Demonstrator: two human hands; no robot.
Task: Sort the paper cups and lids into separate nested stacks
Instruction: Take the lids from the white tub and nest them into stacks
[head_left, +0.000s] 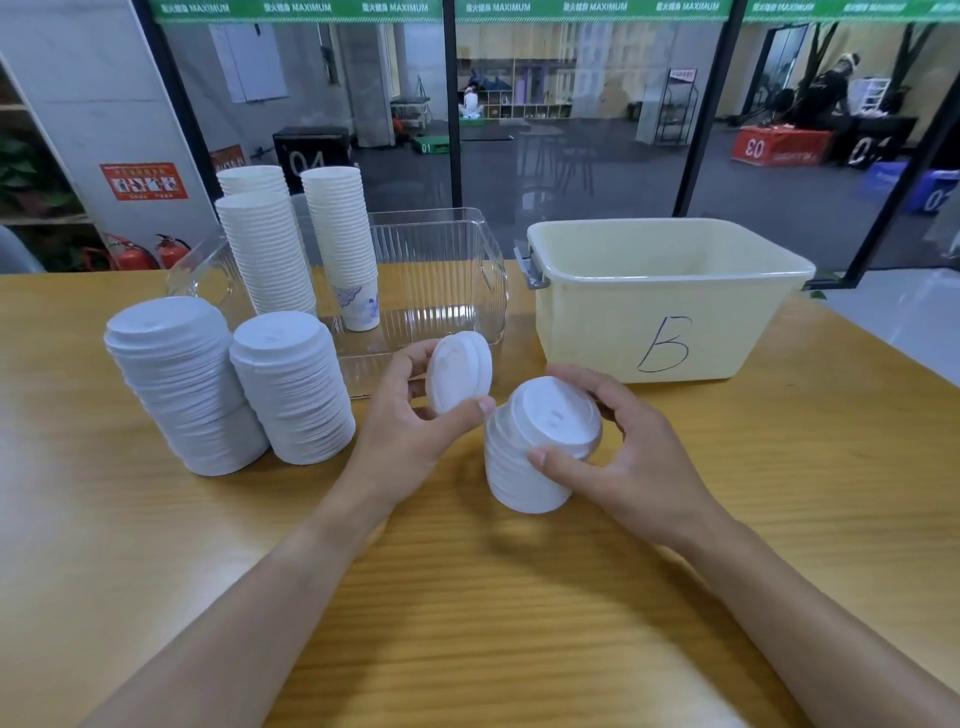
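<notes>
A short nested stack of white lids (524, 467) stands on the wooden table (467, 597), tilted slightly, its top lid ridged with a small sip hole. The right hand (623, 457) curls round it, thumb in front, fingers behind. Just left, the left hand (415, 415) pinches a single white lid (460, 371) on edge between thumb and fingers. Left of that hand stand two taller lid stacks (234, 384). Beyond, cup stacks (301, 249) rise in a clear bin (447, 270); behind the right hand sits a yellow tub (665, 296) marked B.
</notes>
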